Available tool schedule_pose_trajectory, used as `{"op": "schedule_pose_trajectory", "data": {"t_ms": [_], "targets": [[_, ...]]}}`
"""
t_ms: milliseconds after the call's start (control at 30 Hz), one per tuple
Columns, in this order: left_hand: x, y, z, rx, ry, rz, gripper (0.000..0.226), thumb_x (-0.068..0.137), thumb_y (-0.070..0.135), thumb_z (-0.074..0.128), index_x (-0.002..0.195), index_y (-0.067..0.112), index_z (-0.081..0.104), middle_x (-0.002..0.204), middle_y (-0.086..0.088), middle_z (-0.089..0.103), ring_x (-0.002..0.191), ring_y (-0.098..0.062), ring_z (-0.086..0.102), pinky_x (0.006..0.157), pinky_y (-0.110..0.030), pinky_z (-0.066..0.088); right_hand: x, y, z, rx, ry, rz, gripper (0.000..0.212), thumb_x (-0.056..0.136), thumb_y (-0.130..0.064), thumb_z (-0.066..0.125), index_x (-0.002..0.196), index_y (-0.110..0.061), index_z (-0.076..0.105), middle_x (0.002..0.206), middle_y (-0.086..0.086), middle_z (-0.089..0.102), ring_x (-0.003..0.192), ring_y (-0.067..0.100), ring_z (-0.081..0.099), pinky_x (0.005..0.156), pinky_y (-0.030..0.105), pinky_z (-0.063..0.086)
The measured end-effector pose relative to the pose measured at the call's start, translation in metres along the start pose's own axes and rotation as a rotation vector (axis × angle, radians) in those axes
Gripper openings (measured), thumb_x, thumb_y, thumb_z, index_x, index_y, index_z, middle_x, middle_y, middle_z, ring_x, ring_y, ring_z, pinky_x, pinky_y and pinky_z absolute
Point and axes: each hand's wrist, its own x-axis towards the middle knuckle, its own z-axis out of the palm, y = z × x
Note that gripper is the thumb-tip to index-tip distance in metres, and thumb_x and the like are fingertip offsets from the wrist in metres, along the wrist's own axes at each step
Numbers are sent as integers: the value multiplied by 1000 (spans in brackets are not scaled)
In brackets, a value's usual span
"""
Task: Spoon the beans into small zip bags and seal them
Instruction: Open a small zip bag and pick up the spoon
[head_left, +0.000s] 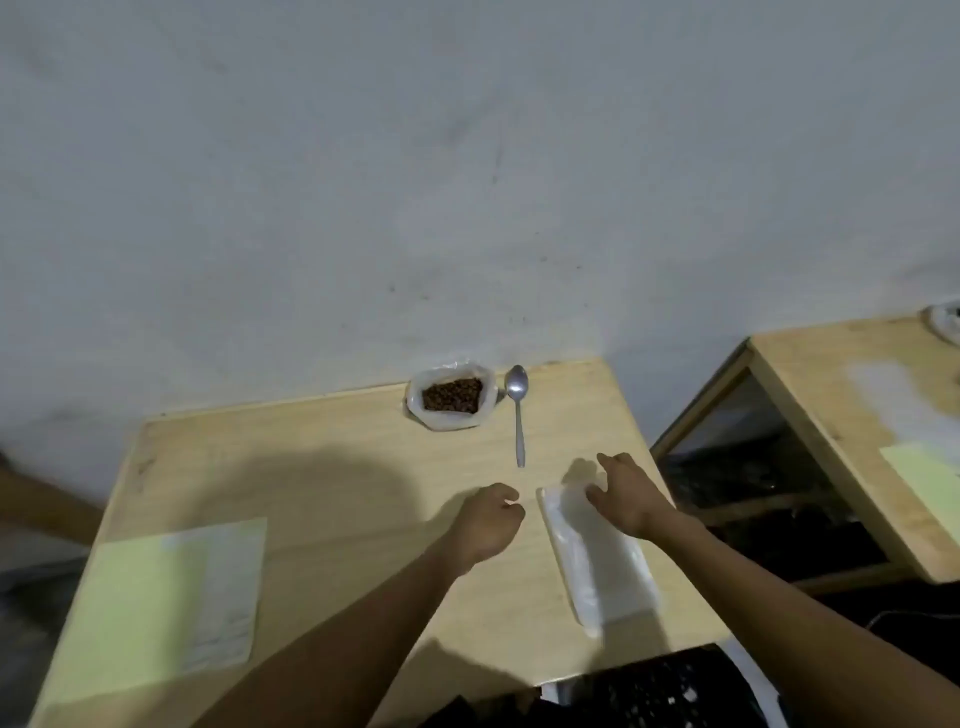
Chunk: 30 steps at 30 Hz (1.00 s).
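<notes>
A clear plastic bag rolled open, with brown beans (451, 396) inside, stands at the far edge of the wooden table (332, 457). A metal spoon (518, 410) lies just right of it, bowl toward the wall. A stack of small clear zip bags (597, 561) lies at the right front. My right hand (626, 493) rests on the stack's far end, fingers spread and relaxed. My left hand (488, 519) hovers just left of the stack with fingers loosely curled, holding nothing.
A pale green sheet of paper (156, 603) lies at the table's left front. A second wooden table (852, 415) stands to the right across a dark gap. A grey wall backs both. A black crate (665, 691) sits below the near edge.
</notes>
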Motion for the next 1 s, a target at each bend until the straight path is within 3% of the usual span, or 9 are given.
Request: {"op": "schedule_pose_trajectory", "data": {"t_ms": [167, 267, 367, 433, 533, 633, 733, 833, 1000], "targets": [[0, -1, 39, -75, -106, -146, 49, 89, 25, 48, 135, 10, 49, 123, -10, 61, 102, -22, 63, 77, -28, 46, -13, 23, 22, 7, -41, 155, 43, 96, -33, 46, 132, -9, 42, 133, 13, 43, 119, 31, 45, 99, 41, 43], [-6, 4, 49, -60, -88, -103, 26, 88, 20, 44, 103, 12, 62, 91, -7, 63, 76, -16, 54, 67, -28, 41, -18, 26, 31, 59, -33, 163, 43, 94, -34, 46, 131, -11, 43, 134, 12, 42, 121, 29, 42, 99, 43, 42], [-9, 5, 55, -14, -68, -65, 16, 87, 20, 41, 87, 17, 57, 81, -1, 55, 69, -15, 47, 61, -28, 36, -21, 25, 36, 81, -20, 157, 55, 96, -32, 45, 143, -10, 31, 143, 15, 37, 129, 32, 37, 104, 43, 38], [-10, 5, 56, -2, -74, -44, 15, 88, 21, 42, 84, 20, 56, 84, 0, 54, 74, -16, 49, 67, -28, 37, -24, 22, 39, 110, -7, 165, 63, 96, -31, 46, 149, -10, 21, 150, 15, 29, 134, 35, 33, 106, 44, 37], [-13, 8, 53, 21, -90, -15, 17, 94, 20, 43, 103, 21, 58, 101, 6, 57, 97, -18, 53, 79, -25, 38, -26, 16, 43, 138, 48, 167, 67, 95, -32, 48, 151, -13, 18, 152, 13, 27, 135, 35, 31, 105, 47, 37], [-15, 7, 48, -34, 41, 48, 31, 92, 16, 46, 121, 16, 58, 121, 1, 62, 106, -17, 57, 78, -21, 40, -28, 9, 41, 267, 201, 146, 58, 94, -30, 53, 145, -14, 32, 145, 10, 41, 131, 32, 39, 104, 46, 39], [-22, 11, 30, -193, 283, 114, 11, 93, 13, 53, 99, 18, 61, 94, 10, 63, 90, -11, 60, 69, -16, 43, -29, -8, 27, 576, 336, 65, 26, 92, -24, 60, 114, -12, 50, 111, 7, 60, 105, 29, 58, 84, 37, 48], [-25, 15, -4, -228, 415, 225, 9, 93, 15, 58, 85, 18, 61, 80, 5, 68, 77, -15, 66, 69, -25, 49, -29, -37, 4, 857, 237, -3, 14, 92, -20, 62, 93, -10, 52, 94, 15, 64, 88, 31, 64, 71, 30, 49], [-40, 25, -85, -8, 471, 408, 10, 93, 16, 57, 89, 24, 61, 71, 4, 70, 68, -10, 63, 62, -13, 41, -34, -98, -32, 1011, 86, -247, 11, 92, -12, 63, 99, -4, 66, 93, 22, 70, 77, 20, 67, 71, 31, 52]]}}
